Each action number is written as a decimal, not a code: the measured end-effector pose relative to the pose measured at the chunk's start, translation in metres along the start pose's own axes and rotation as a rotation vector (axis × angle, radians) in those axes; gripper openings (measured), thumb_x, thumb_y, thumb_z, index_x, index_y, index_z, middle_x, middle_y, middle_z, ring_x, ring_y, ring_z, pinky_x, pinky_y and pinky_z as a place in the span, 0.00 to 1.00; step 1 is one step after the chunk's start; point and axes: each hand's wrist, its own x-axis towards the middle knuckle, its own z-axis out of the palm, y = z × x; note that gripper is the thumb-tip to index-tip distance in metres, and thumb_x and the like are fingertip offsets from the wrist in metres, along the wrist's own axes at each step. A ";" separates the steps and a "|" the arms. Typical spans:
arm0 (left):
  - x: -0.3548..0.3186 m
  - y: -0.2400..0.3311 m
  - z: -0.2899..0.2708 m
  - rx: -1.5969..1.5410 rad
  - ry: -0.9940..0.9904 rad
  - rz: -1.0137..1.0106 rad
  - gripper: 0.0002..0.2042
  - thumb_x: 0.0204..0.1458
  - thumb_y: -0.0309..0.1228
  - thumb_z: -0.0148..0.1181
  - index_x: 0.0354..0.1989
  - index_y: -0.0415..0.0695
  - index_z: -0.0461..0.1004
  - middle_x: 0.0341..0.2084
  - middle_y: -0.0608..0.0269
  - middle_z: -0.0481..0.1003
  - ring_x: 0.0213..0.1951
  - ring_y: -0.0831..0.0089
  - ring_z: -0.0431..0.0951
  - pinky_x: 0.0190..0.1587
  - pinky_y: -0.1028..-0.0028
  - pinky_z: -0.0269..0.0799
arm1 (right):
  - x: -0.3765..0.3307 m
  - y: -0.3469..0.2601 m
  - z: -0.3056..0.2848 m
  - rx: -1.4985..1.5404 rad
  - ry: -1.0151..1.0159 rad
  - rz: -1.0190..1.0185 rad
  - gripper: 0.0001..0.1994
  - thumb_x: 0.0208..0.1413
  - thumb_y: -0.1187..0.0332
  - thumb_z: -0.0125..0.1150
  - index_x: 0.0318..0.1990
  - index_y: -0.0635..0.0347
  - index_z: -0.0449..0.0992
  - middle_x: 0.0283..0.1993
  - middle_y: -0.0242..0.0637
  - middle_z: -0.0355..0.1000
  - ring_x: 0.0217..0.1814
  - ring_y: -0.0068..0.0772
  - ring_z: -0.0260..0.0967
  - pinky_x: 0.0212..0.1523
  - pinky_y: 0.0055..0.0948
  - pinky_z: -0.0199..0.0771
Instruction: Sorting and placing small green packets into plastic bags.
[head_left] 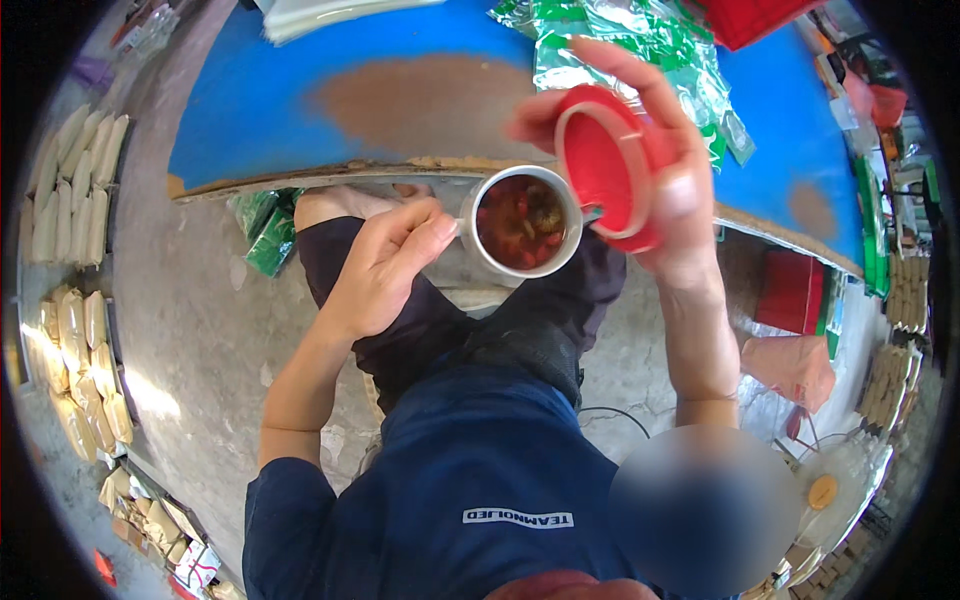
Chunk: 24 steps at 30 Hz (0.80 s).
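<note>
My left hand (385,265) is closed on the handle of a white mug (533,272), held over my lap by the table's near edge. Inside the mug is a brown drink (512,238) with red pieces and a darker lump floating in it. My right hand (680,180) grips a round red lid (603,165), tilted on its side at the mug's right rim, its hollow inside showing. The fingers of that hand are slightly blurred. A small dark greenish tip (592,214) shows between mug and lid; its kind is unclear.
The blue table (260,110) has a worn brown patch and a rough wooden edge. Green and clear plastic packets (640,40) lie at its far right, white sheets (330,12) at its far left. Filled bags (85,350) are stacked on the left; a red box (790,290) sits under the table.
</note>
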 end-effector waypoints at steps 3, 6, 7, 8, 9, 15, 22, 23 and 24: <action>-0.011 0.015 -0.002 0.073 0.019 -0.005 0.14 0.62 0.33 0.49 0.23 0.43 0.63 0.20 0.75 0.57 0.25 0.84 0.53 0.28 0.78 0.50 | -0.006 0.005 -0.009 0.310 0.105 -0.111 0.51 0.52 0.29 0.46 0.67 0.70 0.51 0.59 0.60 0.65 0.61 0.59 0.66 0.66 0.53 0.59; -0.021 0.039 -0.003 0.149 0.041 0.050 0.14 0.61 0.33 0.51 0.23 0.41 0.63 0.18 0.71 0.58 0.24 0.81 0.55 0.28 0.76 0.52 | -0.014 0.016 -0.024 0.576 0.180 -0.115 0.48 0.54 0.30 0.42 0.66 0.68 0.54 0.59 0.60 0.65 0.61 0.58 0.66 0.66 0.52 0.60; -0.024 0.047 -0.005 0.151 0.041 0.051 0.14 0.61 0.33 0.51 0.23 0.41 0.63 0.18 0.71 0.58 0.24 0.81 0.55 0.28 0.76 0.52 | -0.017 0.022 -0.028 0.710 0.214 -0.119 0.45 0.56 0.31 0.40 0.64 0.66 0.57 0.58 0.61 0.66 0.60 0.57 0.67 0.65 0.51 0.62; -0.028 0.054 -0.007 0.160 0.037 0.114 0.14 0.59 0.34 0.54 0.24 0.40 0.64 0.18 0.69 0.60 0.23 0.78 0.58 0.27 0.75 0.54 | -0.021 0.026 -0.030 0.710 0.213 -0.120 0.45 0.56 0.31 0.40 0.64 0.66 0.57 0.58 0.61 0.66 0.60 0.57 0.67 0.65 0.51 0.62; -0.028 0.060 -0.008 0.167 0.023 0.181 0.13 0.57 0.34 0.56 0.24 0.40 0.65 0.18 0.66 0.62 0.22 0.75 0.60 0.26 0.74 0.55 | -0.027 0.030 -0.034 0.691 0.300 -0.087 0.45 0.56 0.31 0.40 0.64 0.66 0.57 0.58 0.60 0.66 0.61 0.57 0.66 0.66 0.51 0.61; -0.034 0.101 -0.011 0.270 0.015 0.547 0.17 0.50 0.38 0.66 0.21 0.40 0.68 0.18 0.62 0.70 0.17 0.69 0.67 0.19 0.73 0.57 | -0.041 0.056 -0.039 0.628 0.455 0.016 0.42 0.59 0.33 0.37 0.64 0.66 0.58 0.59 0.59 0.65 0.60 0.55 0.66 0.66 0.51 0.60; -0.049 0.129 -0.003 0.424 0.086 0.657 0.22 0.60 0.50 0.51 0.23 0.44 0.67 0.19 0.64 0.67 0.17 0.77 0.58 0.20 0.71 0.49 | -0.043 0.060 -0.029 0.660 0.443 0.053 0.42 0.59 0.33 0.37 0.65 0.63 0.57 0.59 0.57 0.65 0.61 0.53 0.66 0.65 0.49 0.61; -0.047 0.129 -0.004 0.444 0.074 0.684 0.22 0.58 0.51 0.54 0.24 0.44 0.68 0.21 0.63 0.67 0.19 0.76 0.60 0.21 0.73 0.52 | -0.045 0.053 -0.028 0.639 0.440 0.036 0.41 0.59 0.33 0.37 0.65 0.63 0.57 0.59 0.57 0.65 0.61 0.54 0.66 0.65 0.50 0.61; -0.048 0.129 0.001 0.449 0.074 0.691 0.22 0.58 0.51 0.54 0.24 0.44 0.68 0.21 0.63 0.67 0.19 0.76 0.60 0.21 0.73 0.52 | -0.047 0.055 -0.029 0.641 0.437 0.028 0.41 0.59 0.33 0.37 0.65 0.63 0.57 0.59 0.57 0.65 0.61 0.54 0.66 0.65 0.50 0.61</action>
